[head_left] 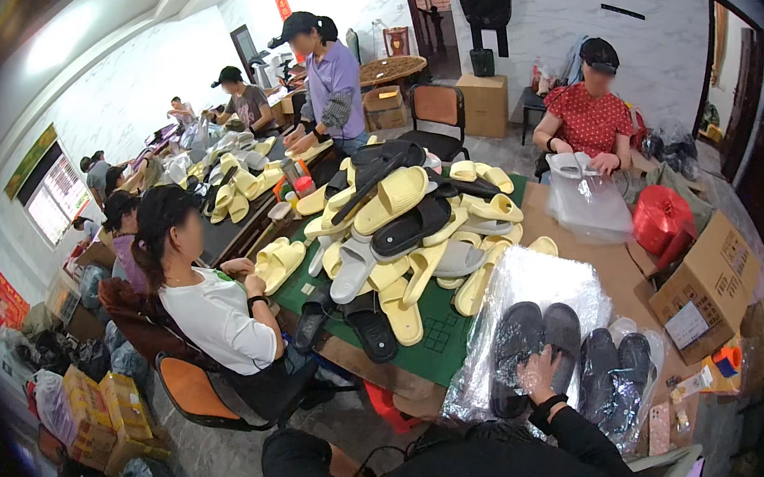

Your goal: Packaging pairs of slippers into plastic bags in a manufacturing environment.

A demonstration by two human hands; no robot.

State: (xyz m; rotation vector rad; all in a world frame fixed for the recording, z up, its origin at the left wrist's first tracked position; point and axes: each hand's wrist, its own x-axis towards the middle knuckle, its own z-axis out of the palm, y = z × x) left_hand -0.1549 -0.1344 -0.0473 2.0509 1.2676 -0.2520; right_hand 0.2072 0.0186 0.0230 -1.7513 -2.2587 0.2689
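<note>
My right hand (540,376) lies over a pair of dark grey slide sandals (516,345), its fingers stretched out and apart where the two slides meet. The pair rests on a stack of clear plastic bags (558,276) at the table's near edge. To the right of this hand lies another dark pair of slides (614,365) inside a clear bag. My left hand cannot be seen; a bare patch of skin shows low down beside my dark clothing, but no fingers appear there.
A heap of yellow, grey and black slides (400,236) covers the green tabletop (445,348). At right are a cardboard box (706,288), a red twine roll (662,218) and a phone (659,428). One co-worker (211,294) sits at left; another (589,124) holds light slides across the table.
</note>
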